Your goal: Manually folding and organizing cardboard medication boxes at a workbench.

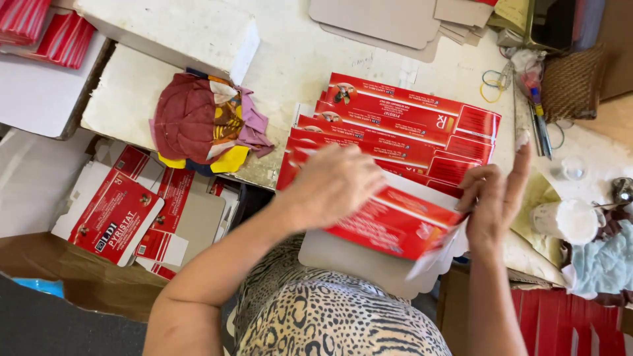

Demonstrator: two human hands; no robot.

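A: Biggest first. What's under your hands?

B: The white table [316, 59], worn and chipped at the near edge. On it a fanned stack of flat red cartons [402, 125], overlapping like shingles, right in front of you.

A: And the one you're working?

B: A single red carton [395, 227], lifted off the stack and held over a grey board [349, 257] at the table's near edge. Your left hand [333, 184] lies on top of its left part, fingers curled down and gripping it. Your right hand [494, 198] pinches the right end flap between thumb and fingers, forefinger sticking up free.

A: How does it handle, you reckon?

B: Light, thin printed card. Stiff along the creases, floppy across the panels, likely a bit slick from the glossy print. It'll crease if you squeeze the middle, so hold near the folds and ends, as you're doing.

A: Smaller stuff?

B: A bundle of cloth scraps [204, 125] to the left of the stack. More flat cartons in a box [119, 217] below the table at left. A white cup [567, 221] just beside your right hand. Pens [539, 125] and rubber bands [491, 86] far right.
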